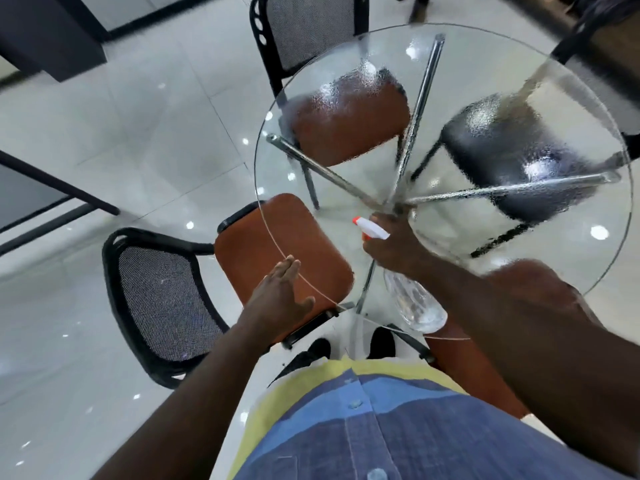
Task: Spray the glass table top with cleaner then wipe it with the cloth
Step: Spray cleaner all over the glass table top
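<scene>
A round glass table top (346, 188) on chrome legs fills the upper right; its far and right parts are covered with spray droplets. My right hand (394, 242) grips the neck of a clear spray bottle (415, 303) with a white and orange nozzle (370, 228), held over the near middle of the glass and pointing left. My left hand (282, 289) hovers open with straight fingers at the table's near left edge. No cloth is in view.
Chairs ring the table: an orange-seated one with a black mesh back (166, 306) at the near left, another orange one (349, 116) at the far side, a black one (512, 150) at the right. The floor (104, 150) is glossy white tile.
</scene>
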`<action>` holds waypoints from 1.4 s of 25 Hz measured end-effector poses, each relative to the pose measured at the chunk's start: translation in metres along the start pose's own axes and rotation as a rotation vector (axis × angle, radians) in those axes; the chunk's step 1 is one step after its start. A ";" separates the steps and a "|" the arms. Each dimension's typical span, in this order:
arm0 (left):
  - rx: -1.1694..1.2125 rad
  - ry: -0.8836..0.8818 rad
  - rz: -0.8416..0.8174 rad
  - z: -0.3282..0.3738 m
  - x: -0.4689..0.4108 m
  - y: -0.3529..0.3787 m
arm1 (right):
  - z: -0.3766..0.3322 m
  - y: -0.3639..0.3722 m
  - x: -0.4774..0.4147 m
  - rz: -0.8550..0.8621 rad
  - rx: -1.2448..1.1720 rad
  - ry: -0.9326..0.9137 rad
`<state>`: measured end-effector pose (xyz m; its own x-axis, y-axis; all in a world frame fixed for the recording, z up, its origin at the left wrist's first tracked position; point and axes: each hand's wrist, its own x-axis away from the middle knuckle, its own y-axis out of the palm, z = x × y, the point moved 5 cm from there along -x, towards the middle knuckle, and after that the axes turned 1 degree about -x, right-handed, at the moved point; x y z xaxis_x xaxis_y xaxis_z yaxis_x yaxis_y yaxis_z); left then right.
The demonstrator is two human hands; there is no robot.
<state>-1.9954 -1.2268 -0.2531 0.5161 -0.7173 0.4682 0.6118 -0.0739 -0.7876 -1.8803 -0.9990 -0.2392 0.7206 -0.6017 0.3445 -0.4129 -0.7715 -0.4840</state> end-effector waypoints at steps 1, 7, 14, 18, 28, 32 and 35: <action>-0.002 0.003 -0.014 -0.009 0.001 0.001 | 0.001 0.009 0.007 0.011 0.043 -0.003; -0.035 0.098 -0.101 -0.049 0.002 0.004 | 0.025 0.042 0.064 0.047 0.050 0.197; -0.112 0.332 -0.202 -0.034 -0.009 0.007 | 0.080 0.036 0.162 0.385 -0.118 0.455; -0.148 0.495 -0.234 0.009 -0.022 0.006 | 0.091 0.008 0.211 0.691 -0.298 0.594; -0.277 0.856 -0.255 0.129 -0.010 0.013 | 0.087 -0.028 0.276 0.958 -0.460 0.551; -0.361 1.007 -0.282 0.200 0.023 0.031 | 0.099 -0.036 0.334 1.003 -0.651 0.414; -0.409 1.105 -0.303 0.258 0.061 0.059 | 0.106 -0.051 0.404 1.130 -0.599 0.314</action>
<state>-1.7725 -1.0958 -0.1679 -0.5254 -0.8223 0.2186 0.2818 -0.4105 -0.8672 -1.5092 -1.1811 -0.1608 -0.3079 -0.9307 0.1975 -0.9382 0.2625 -0.2256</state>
